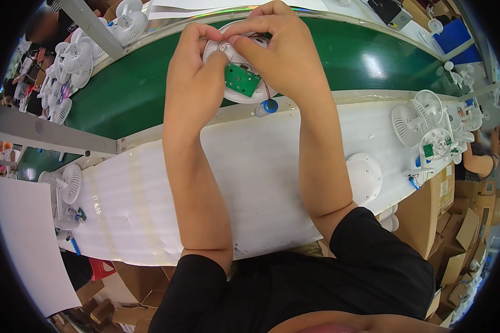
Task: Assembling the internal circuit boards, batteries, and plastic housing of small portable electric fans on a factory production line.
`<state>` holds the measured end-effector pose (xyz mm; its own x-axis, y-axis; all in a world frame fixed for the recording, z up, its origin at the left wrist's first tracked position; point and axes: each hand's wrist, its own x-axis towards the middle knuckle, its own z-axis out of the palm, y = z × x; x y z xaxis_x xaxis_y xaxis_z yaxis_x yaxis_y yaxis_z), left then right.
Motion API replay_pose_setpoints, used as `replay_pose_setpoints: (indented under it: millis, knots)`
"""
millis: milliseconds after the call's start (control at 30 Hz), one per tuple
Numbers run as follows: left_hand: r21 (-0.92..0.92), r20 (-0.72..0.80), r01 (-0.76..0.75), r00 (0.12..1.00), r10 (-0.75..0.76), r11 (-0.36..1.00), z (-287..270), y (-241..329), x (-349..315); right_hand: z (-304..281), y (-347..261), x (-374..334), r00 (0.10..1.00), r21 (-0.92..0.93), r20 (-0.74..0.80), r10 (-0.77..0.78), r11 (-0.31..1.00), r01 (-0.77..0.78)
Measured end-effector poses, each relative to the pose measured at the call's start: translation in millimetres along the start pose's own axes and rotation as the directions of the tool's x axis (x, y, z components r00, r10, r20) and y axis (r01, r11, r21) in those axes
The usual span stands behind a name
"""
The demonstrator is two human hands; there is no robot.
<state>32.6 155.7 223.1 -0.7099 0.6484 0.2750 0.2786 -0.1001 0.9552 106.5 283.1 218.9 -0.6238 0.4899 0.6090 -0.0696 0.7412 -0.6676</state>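
Observation:
Over the far edge of the white-covered table, both my hands hold up a round white fan base [250, 99], its hollow inside facing me. A green circuit board [242, 81] lies across it. My left hand [193, 83] is closed on the left side, thumb near the board. My right hand [286, 58] is closed on the right side. Its thumb and forefinger meet the left fingertips at the far part of the base; whether they also pinch some small part there is hidden. Thin wires run down from the base toward a blue-and-white cylindrical battery [266, 107].
A white round cover [364, 178] lies right of my right forearm. White fans [418, 120] with exposed boards crowd the table's right end; another fan [68, 186] stands at left. A green conveyor belt [366, 58] runs beyond. A metal post [55, 129] juts in at left. Cardboard boxes [422, 213] stand lower right.

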Motion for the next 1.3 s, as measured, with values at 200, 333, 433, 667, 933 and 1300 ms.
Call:
replay_pose_setpoints:
  millis: [200, 333, 433, 667, 933, 1300]
  knots:
    - [-0.374, 0.127, 0.06, 0.992, -0.013, 0.925, -5, -15, 7, -1, -5, -3, 1.0, -0.085, 0.007, 0.017, 0.996, -0.016]
    - [-0.232, 0.102, 0.054, 0.994, -0.031, 0.971, -1, -6, 4, -2, -4, -2, 1.0, -0.095, -0.021, -0.007, 0.995, 0.005]
    - [-0.227, 0.125, 0.056, 0.992, -0.028, 0.972, -2, -7, 2, -6, -4, -3, 1.0, -0.079, -0.02, -0.005, 0.997, 0.004]
    - [-0.21, 0.299, 0.106, 0.954, -0.039, 0.972, -17, -9, 1, -10, 14, 3, 0.998, 0.087, 0.041, -0.055, 0.995, 0.051]
    - [-0.165, 0.157, 0.064, 0.987, -0.038, 0.984, -5, -19, 5, -22, 24, 0, 0.977, 0.123, -0.21, 0.044, 0.992, -0.018]
    - [0.32, -0.315, -0.067, 0.933, 0.173, 0.945, 29, -42, 19, -5, 71, 3, 0.786, 0.328, 0.232, 0.574, 0.714, -0.618]
